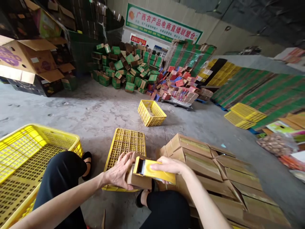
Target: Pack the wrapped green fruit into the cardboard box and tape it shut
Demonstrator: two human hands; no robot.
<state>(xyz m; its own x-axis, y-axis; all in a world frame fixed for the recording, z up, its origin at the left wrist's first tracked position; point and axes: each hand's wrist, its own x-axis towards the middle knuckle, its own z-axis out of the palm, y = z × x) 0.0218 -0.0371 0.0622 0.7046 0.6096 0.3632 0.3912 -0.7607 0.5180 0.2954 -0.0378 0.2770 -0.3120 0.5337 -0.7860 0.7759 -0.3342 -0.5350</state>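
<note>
Between my knees a small brown cardboard box (139,182) rests on an upturned yellow plastic crate (127,141). My left hand (121,171) grips the box's left side, fingers over the top edge and thumb low on the near side. In my right hand (165,168) is a yellow tape dispenser (152,168), its dark front end over the top of the box. The dispenser hides much of the box's top, and whether tape touches the cardboard cannot be made out.
Flat brown cartons (205,165) lie stacked close on my right. A large yellow crate (54,135) stands at my left leg. Another yellow crate (152,114) sits ahead on the concrete floor. Piles of green boxes (130,86) and red boxes (178,83) lie farther back.
</note>
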